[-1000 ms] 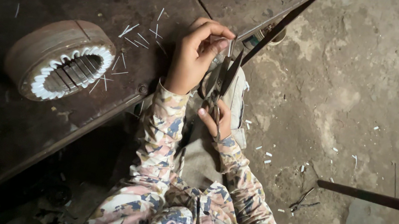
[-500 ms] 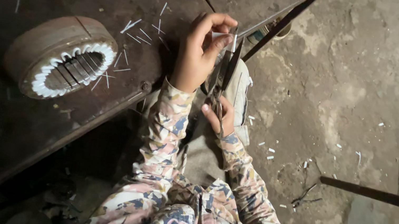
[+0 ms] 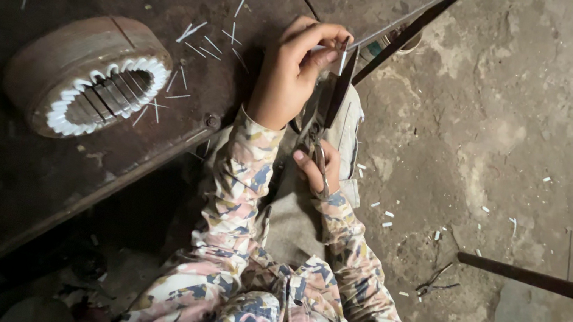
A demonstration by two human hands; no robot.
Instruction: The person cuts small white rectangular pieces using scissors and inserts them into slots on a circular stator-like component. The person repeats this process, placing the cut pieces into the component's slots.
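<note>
Pinching a thin white strip (image 3: 343, 57) in left hand (image 3: 293, 70), right hand (image 3: 316, 167) clamped on scissors (image 3: 330, 114), ring-shaped stator (image 3: 89, 76) nearby.

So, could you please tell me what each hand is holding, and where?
Left hand pinches a thin white strip near its end; right hand grips dark metal scissors by the handles.

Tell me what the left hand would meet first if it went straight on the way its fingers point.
The left hand points up and right; its fingertips already pinch a thin white strip. Beyond it probably comes the dark workbench's metal edge, though depth is unclear.
</note>
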